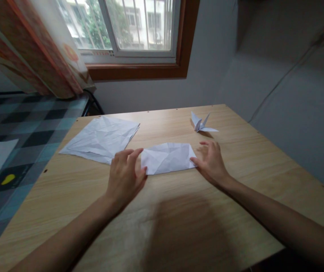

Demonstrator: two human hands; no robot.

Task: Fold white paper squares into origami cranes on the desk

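Note:
A white creased sheet of paper [169, 158], folded into a wide strip, lies on the wooden table between my two hands. My left hand [124, 173] is at the strip's left end, thumb at the lower corner and index finger by the upper one, with a gap between them. At the other end, my right hand [211, 162] touches the edge with its thumb, while its fingers are spread and apart from the paper. Both hands are open. Behind the right hand stands a folded white paper crane [201, 122].
More creased white paper sheets [102, 138] lie at the table's back left, partly behind my left hand. The wooden table [116, 238] has a wall along its right side. A checked cloth surface [45, 121] is on the left, below a curtain [37, 45] and a window [133, 26].

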